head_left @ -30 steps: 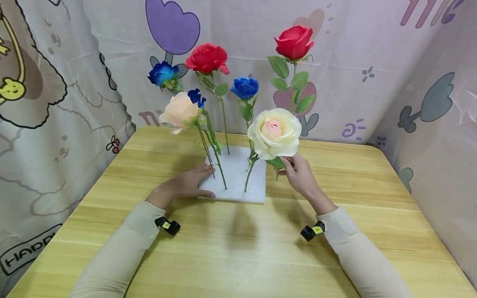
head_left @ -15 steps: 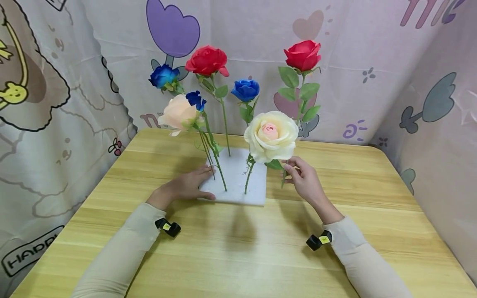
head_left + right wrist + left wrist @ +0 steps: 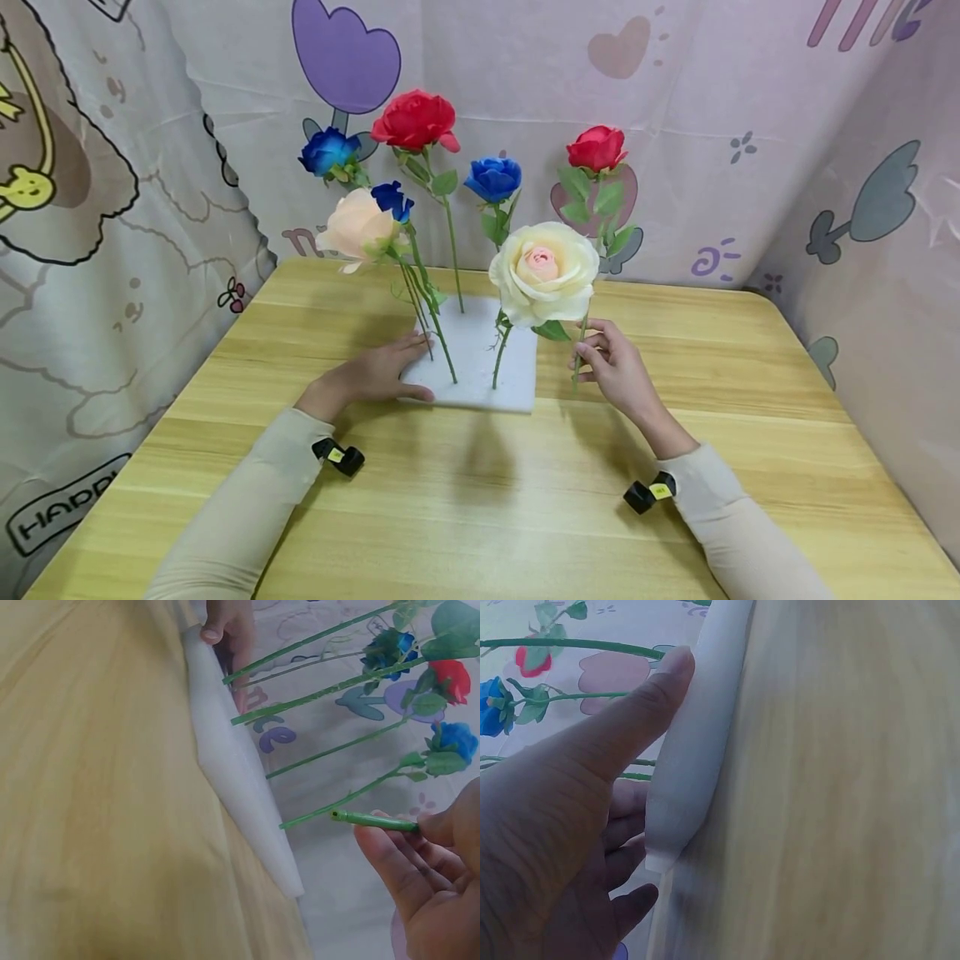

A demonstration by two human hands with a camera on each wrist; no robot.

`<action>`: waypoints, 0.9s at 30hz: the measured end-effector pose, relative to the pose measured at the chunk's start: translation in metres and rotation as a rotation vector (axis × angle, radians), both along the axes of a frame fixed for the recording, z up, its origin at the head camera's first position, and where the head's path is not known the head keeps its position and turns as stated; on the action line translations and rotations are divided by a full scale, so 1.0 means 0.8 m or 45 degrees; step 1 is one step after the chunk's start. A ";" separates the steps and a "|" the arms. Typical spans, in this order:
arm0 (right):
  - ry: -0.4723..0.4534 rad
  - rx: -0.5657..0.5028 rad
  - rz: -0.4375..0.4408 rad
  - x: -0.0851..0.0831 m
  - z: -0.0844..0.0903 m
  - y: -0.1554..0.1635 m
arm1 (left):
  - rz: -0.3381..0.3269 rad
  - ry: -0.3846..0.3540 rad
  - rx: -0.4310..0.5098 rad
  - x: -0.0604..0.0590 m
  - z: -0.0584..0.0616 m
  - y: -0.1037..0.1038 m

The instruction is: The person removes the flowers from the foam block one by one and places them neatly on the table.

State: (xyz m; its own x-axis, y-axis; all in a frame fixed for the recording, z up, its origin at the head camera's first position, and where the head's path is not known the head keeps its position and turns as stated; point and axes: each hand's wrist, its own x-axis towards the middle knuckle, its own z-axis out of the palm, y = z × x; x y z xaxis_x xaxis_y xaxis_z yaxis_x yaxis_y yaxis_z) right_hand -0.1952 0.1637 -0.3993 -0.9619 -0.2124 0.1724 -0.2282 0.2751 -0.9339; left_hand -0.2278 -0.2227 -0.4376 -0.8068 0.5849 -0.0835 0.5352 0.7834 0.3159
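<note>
My left hand (image 3: 390, 367) lies flat on the left edge of a white foam block (image 3: 517, 387) on the wooden table (image 3: 480, 500). The thumb (image 3: 641, 712) runs straight along the block's side (image 3: 697, 742). My right hand (image 3: 592, 354) pinches the green stem (image 3: 581, 333) of a small red rose (image 3: 596, 148), upright just right of the block. The stem's cut end (image 3: 367, 819) hangs in the air beside the foam (image 3: 232, 765). Stuck in the block stand a cream rose (image 3: 543, 271), a peach rose (image 3: 358, 229), a big red rose (image 3: 415, 119) and blue roses (image 3: 492, 177).
Printed cloth (image 3: 750, 125) hangs close behind the table and along both sides. The rose stems (image 3: 315, 694) crowd the middle of the block. Bare wood lies in front of the block and to its right (image 3: 750, 358).
My right hand has lowered the small red rose and drawn it slightly right and toward me. The left hand has stayed on the foam block.
</note>
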 end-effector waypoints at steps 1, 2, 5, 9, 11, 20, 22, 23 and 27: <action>-0.010 0.001 0.006 0.000 -0.001 0.001 | 0.000 0.001 -0.004 0.000 0.000 0.000; -0.019 0.008 0.010 0.001 -0.001 0.002 | 0.000 0.000 -0.006 0.000 0.000 0.000; -0.044 0.032 0.023 0.003 -0.003 0.005 | 0.002 -0.004 -0.007 0.000 0.000 0.001; -0.080 0.076 0.033 0.004 -0.006 0.008 | 0.003 0.000 -0.008 0.002 0.001 0.003; -0.103 0.100 0.041 0.005 -0.007 0.009 | 0.004 0.002 -0.007 0.003 0.002 0.004; -0.188 0.136 0.094 0.008 -0.016 0.016 | 0.011 -0.011 0.010 0.006 0.004 0.006; -0.215 0.135 0.107 0.008 -0.019 0.017 | 0.010 -0.017 0.015 0.006 0.004 0.006; -0.232 0.135 0.115 0.007 -0.021 0.018 | 0.011 -0.018 0.017 0.006 0.004 0.007; -0.280 0.147 0.143 0.006 -0.028 0.019 | 0.013 -0.016 0.017 0.007 0.004 0.008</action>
